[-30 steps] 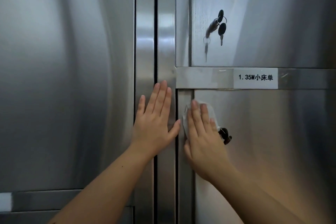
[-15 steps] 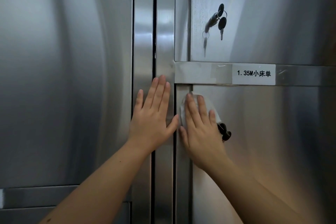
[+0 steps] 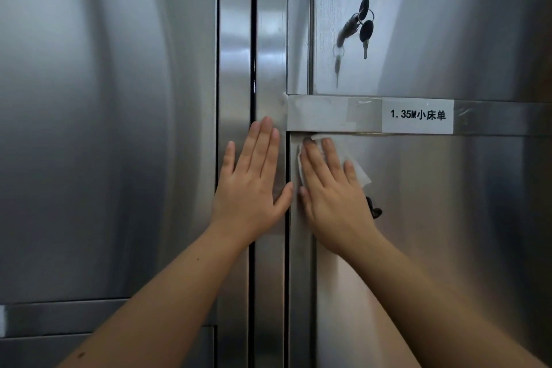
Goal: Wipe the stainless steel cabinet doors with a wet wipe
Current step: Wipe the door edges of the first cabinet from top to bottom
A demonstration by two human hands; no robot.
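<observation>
Two bare forearms reach up from the bottom edge toward a wall of steel cabinets. The left hand lies flat with fingers spread a little and holds nothing; its palm rests on the upright frame strips between the cabinets, across the dark gap between them, and its thumb points toward the other hand. Just beside it, the right hand is also flat, pressing a white wet wipe against the lower right door at that door's top left corner; the wipe shows above the fingertips and past the little finger. Dark keys peek out at the right edge of this hand, mostly hidden behind it. Directly above the wipe runs a horizontal rail with clear tape and a white label printed "1.35M" followed by Chinese characters. Above the rail, the upper right door has a lock with a bunch of keys hanging near its left edge. The big left door fills the left side.
</observation>
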